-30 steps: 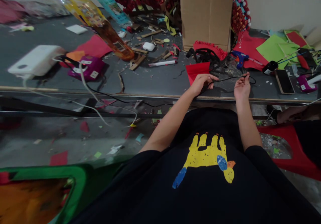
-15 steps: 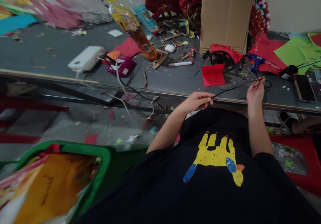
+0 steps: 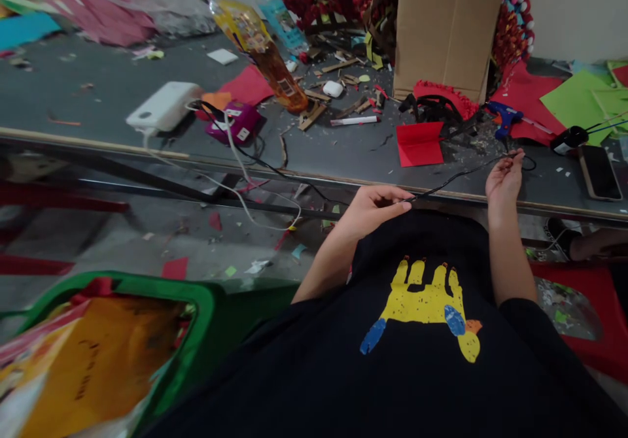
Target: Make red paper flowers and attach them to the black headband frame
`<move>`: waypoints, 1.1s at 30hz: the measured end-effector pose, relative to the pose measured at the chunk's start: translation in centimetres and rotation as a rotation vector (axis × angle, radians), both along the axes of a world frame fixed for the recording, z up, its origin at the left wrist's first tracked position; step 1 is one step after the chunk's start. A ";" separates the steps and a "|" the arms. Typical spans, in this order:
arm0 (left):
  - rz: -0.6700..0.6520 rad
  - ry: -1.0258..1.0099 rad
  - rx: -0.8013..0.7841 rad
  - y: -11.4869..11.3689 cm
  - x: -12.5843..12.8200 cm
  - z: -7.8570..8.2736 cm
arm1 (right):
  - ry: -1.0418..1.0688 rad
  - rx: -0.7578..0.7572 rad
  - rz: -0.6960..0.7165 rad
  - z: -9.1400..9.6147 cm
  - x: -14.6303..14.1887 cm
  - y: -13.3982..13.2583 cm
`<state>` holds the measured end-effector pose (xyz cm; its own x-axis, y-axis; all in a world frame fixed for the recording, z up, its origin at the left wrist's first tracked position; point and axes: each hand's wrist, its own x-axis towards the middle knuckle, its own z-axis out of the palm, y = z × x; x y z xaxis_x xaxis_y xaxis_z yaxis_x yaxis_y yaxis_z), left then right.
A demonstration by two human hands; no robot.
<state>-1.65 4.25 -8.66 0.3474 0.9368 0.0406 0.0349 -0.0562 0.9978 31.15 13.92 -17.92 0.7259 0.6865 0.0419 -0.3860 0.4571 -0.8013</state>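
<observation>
A black cord (image 3: 456, 176) runs between my two hands along the front edge of the table. My left hand (image 3: 375, 210) pinches it between thumb and fingers, just in front of that edge. Over the tabletop, my right hand (image 3: 506, 175) grips the cord with its fingertips, and a small loop shows to the right of them. Just behind my right hand lies a blue glue gun (image 3: 507, 119). To the left of it is a folded red paper (image 3: 420, 144). Left of my left hand, the black cord continues toward a purple box-shaped item (image 3: 236, 123).
A white power adapter or power bank (image 3: 165, 106) with white cables sits at left. A bottle of brown drink (image 3: 275, 72) stands among cardboard scraps. A phone (image 3: 600, 172) lies at right. A green bin (image 3: 206, 307) is on the floor at lower left.
My left hand has turned and its fingers have closed more on the cord. The cord between my hands sags slightly more, and its left stretch now shows along the table edge.
</observation>
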 end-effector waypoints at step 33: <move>0.104 0.376 0.864 -2.1 1.9 1.3 | -1.424 0.098 0.323 10.8 -10.4 -13.9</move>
